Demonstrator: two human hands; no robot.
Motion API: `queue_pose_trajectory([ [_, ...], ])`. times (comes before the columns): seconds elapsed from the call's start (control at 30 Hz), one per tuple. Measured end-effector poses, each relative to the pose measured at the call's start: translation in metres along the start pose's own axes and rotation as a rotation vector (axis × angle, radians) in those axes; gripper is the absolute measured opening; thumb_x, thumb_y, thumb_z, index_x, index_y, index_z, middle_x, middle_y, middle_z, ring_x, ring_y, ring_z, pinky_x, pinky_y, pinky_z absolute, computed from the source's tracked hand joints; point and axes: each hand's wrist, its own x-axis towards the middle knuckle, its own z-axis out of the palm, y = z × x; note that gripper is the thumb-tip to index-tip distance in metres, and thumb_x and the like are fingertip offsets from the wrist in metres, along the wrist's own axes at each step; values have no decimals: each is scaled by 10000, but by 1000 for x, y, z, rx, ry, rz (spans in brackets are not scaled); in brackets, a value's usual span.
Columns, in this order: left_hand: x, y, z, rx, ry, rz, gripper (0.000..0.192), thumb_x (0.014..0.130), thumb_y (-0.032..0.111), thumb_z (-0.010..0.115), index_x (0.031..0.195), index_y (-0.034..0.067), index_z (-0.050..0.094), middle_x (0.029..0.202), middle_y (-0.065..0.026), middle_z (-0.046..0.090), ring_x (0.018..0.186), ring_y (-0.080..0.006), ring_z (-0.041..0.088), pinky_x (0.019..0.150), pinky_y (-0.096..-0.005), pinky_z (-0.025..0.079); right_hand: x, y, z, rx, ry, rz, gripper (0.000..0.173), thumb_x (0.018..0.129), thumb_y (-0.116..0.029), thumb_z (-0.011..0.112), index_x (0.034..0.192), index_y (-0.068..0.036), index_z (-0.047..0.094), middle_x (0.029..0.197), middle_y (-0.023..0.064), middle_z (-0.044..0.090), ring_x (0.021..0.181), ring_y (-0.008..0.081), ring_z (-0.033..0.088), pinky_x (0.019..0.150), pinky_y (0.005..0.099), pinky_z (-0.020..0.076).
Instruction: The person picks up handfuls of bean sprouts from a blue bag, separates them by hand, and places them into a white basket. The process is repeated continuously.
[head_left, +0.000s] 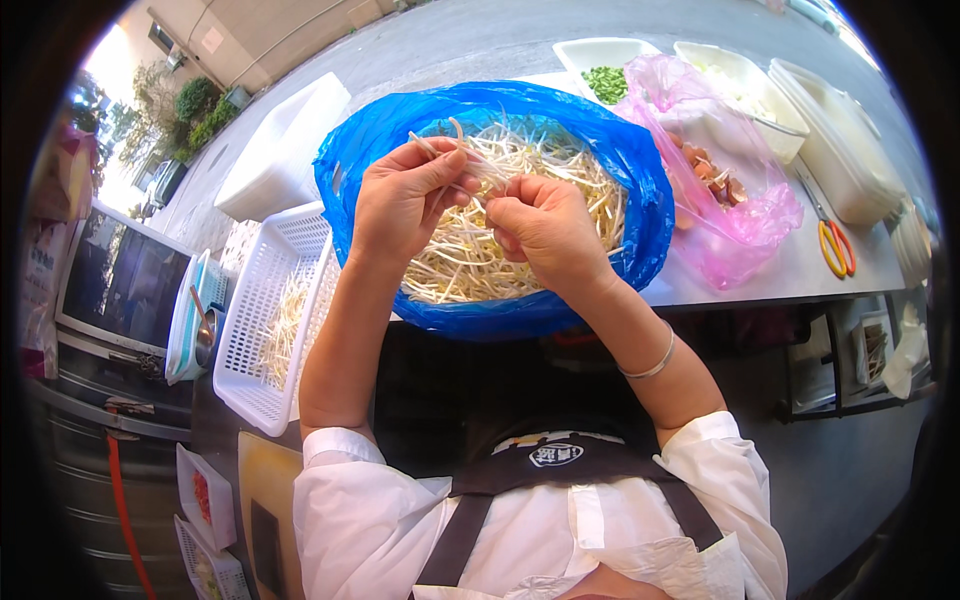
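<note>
A blue plastic bag (649, 169) lies open in front of me, filled with a heap of bean sprouts (480, 259). Above the heap, my left hand (412, 187) holds a small bunch of sprouts (480, 166) between thumb and fingers, some ends poking out past the fingertips. My right hand (551, 225) is close beside it, thumb and index finger pinched at the lower end of the same bunch. Its other fingers are curled in. To the left, a white perforated plastic basket (255, 315) contains a smaller pile of sprouts (286, 322).
Right of the bag lie a pink plastic bag (757, 240) with eggshells (709, 176) and orange-and-yellow-handled scissors (834, 247). Behind stand a tub of chopped greens (606, 84) and a white tub (780, 131). White stacked bins (285, 146) stand at the back left.
</note>
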Motion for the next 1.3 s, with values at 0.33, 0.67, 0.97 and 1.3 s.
queue_pose_trajectory([
  [0.33,5,-2,-4,-19,36,-56,141,922,39,550,993,-64,615,925,-152,646,737,-155,613,608,-232,514,-4,-7,-7,243,72,44,115,837,-8,590,942,38,598,743,61,573,524,76,477,436,194,346],
  [0.67,1,-3,0,79,-2,-23,124,910,28,568,946,-69,635,887,-160,661,704,-169,639,597,-237,520,5,-14,-12,157,67,140,40,800,-33,605,774,-3,608,634,27,520,481,68,440,397,200,302],
  [0.97,-6,-3,9,187,-58,96,91,892,-7,581,939,-51,646,931,-193,669,701,-190,659,591,-244,526,7,-22,-7,-218,150,-5,181,749,-55,575,573,-13,562,523,44,504,372,78,387,348,221,255],
  [1.3,1,-3,8,-3,-91,-11,107,894,15,588,950,-67,626,865,-170,666,688,-182,642,608,-250,529,2,-25,-12,175,202,99,94,728,8,535,639,39,544,595,90,502,444,115,411,388,236,289],
])
